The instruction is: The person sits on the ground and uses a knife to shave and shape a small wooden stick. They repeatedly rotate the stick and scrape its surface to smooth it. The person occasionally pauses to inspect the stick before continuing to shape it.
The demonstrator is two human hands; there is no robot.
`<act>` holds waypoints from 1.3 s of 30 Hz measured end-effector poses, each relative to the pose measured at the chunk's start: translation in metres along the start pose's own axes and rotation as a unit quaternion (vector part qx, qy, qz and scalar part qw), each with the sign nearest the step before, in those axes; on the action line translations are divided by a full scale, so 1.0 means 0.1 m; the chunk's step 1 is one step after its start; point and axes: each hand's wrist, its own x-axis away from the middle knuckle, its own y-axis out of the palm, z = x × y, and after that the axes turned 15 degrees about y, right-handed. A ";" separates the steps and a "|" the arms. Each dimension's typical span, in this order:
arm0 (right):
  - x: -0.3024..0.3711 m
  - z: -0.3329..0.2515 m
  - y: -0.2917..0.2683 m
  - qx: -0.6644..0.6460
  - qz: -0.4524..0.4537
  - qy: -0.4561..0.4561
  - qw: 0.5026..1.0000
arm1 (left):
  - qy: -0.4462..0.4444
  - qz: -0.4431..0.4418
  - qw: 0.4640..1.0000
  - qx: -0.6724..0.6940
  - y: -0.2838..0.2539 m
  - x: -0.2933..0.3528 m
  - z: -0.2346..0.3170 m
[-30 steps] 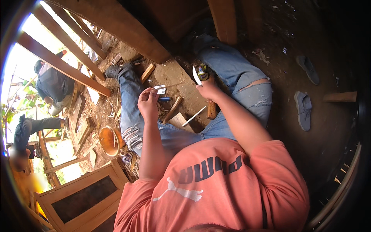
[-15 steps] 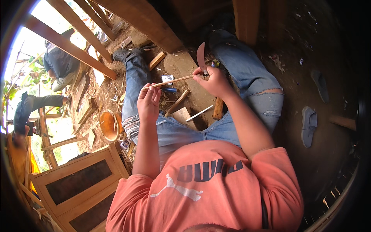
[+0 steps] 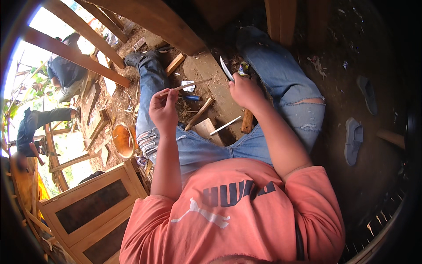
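Pinched between the thumb and fingers of my left hand is a thin wooden stick, its free end pointing right and slightly upward. My right hand is closed round the handle of a knife with a slightly curved blade, which points up and to the left. A gap separates the blade from the stick's tip. Fingers hide most of the knife's handle. Below both hands, between my legs, a flat board lies on the ground.
Between my legs lie a white stick, a wood block and a blue cylinder. An orange bucket stands left of my leg, near a panelled wooden frame. Shoes lie right. Two people are at the left.
The knife has come away from the stick and its blade has turned from broadside to nearly edge-on. My right hand has shifted right; the stick's right end has risen free of it.
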 end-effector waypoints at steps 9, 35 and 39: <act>0.16 -0.11 0.36 0.127 -0.057 -0.029 0.990 | 0.092 -0.128 0.965 -0.210 0.49 0.13 -0.03; -0.09 0.08 1.02 0.158 0.002 -0.020 0.987 | 0.143 -0.162 0.951 -0.219 0.56 0.09 0.01; -0.13 0.02 0.96 0.192 -0.040 0.010 0.980 | 0.005 -0.059 0.998 -0.032 0.18 0.08 -0.19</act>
